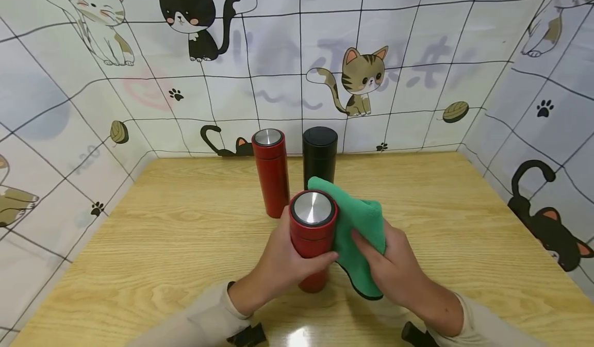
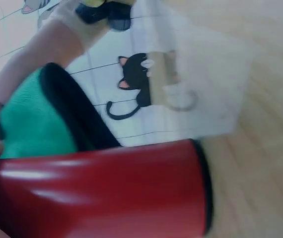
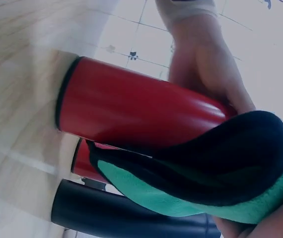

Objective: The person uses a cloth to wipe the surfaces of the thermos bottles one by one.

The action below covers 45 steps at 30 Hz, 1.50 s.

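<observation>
My left hand (image 1: pixel 285 264) grips a red thermos bottle (image 1: pixel 313 240) with a shiny steel top, its thumb laid across the front of the body. In the left wrist view the thermos (image 2: pixel 102 191) shows its dark base rim. My right hand (image 1: pixel 398 272) pinches a green cloth (image 1: pixel 357 228) with a dark edge, and the cloth lies against the right side of the thermos. The cloth (image 3: pixel 221 183) is folded in the right wrist view, its dark underside facing the bottle. Fingers behind the cloth are hidden.
A second red thermos (image 1: pixel 271 177) stands upright behind, left of a black thermos (image 1: pixel 320 153) that the cloth partly covers. They stand on a wood-grain table (image 1: pixel 195 233). A white sheet (image 1: pixel 278 43) printed with cats and grid lines surrounds its back and sides.
</observation>
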Tool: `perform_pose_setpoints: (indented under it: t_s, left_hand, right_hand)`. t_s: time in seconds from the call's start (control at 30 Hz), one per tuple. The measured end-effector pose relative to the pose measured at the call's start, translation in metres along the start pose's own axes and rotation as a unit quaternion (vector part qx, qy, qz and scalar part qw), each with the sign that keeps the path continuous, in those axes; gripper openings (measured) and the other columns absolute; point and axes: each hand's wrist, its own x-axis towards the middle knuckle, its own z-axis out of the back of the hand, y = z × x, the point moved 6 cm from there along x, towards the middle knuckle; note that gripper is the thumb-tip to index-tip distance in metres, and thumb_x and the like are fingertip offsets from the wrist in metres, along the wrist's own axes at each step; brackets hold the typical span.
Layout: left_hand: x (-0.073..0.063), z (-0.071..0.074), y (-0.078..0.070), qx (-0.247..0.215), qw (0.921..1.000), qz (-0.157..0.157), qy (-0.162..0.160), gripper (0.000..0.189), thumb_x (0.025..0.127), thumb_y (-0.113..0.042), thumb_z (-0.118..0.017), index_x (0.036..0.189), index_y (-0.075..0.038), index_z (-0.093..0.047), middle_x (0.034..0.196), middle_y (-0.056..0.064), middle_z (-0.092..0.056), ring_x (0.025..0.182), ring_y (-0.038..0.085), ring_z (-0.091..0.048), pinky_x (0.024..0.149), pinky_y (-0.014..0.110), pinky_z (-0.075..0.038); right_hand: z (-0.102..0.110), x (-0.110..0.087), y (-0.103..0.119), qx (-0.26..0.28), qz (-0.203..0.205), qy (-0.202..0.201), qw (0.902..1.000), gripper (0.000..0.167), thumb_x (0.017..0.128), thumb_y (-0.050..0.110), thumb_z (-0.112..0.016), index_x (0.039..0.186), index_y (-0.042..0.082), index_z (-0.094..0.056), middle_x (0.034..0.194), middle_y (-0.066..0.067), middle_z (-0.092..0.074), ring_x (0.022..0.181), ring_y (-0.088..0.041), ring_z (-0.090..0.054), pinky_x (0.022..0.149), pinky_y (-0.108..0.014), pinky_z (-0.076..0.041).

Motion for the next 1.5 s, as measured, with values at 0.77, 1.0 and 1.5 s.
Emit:
perform_pose_setpoints:
  t_s: [0.77,1.0,1.5]
  left_hand:
    - [-0.007,-0.001,-0.015,0.231,0.9712,0.02,0.055,0.067,0.073,-0.028,-0.085,0.128,-0.018,-0.048,0.103,-0.012,-0.064,0.085,0.002,-0.063,0.076,0.021,-0.057]
    - [-0.003,0.006,-0.032,0.106,0.9933,-0.022,0.04,0.071,0.075,-0.02,-0.085,0.134,-0.019,-0.045,0.117,-0.007,-0.066,0.102,0.009,-0.066,0.086,0.03,-0.058]
    - [0.015,0.033,-0.064,-0.067,0.9775,-0.183,-0.08,0.069,0.088,-0.041,-0.074,0.126,0.009,-0.043,0.109,0.027,-0.062,0.102,0.027,-0.069,0.089,0.041,-0.06]
  right_hand:
    - [0.01,-0.004,0.042,-0.021,0.371,-0.082,0.9249,0.035,0.102,0.011,-0.052,0.121,-0.018,-0.06,0.137,-0.023,-0.06,0.136,-0.03,-0.053,0.114,-0.03,-0.042]
    - [0.004,0.003,0.002,0.12,0.076,0.001,0.9898,0.042,0.102,-0.005,-0.044,0.143,-0.004,-0.047,0.142,-0.007,-0.058,0.127,-0.012,-0.06,0.099,-0.024,-0.053]
    - [-0.034,0.003,-0.067,0.358,-0.368,0.188,0.837,0.044,0.105,0.037,-0.049,0.138,0.009,-0.04,0.108,0.0,-0.069,0.095,-0.016,-0.072,0.085,-0.038,-0.06]
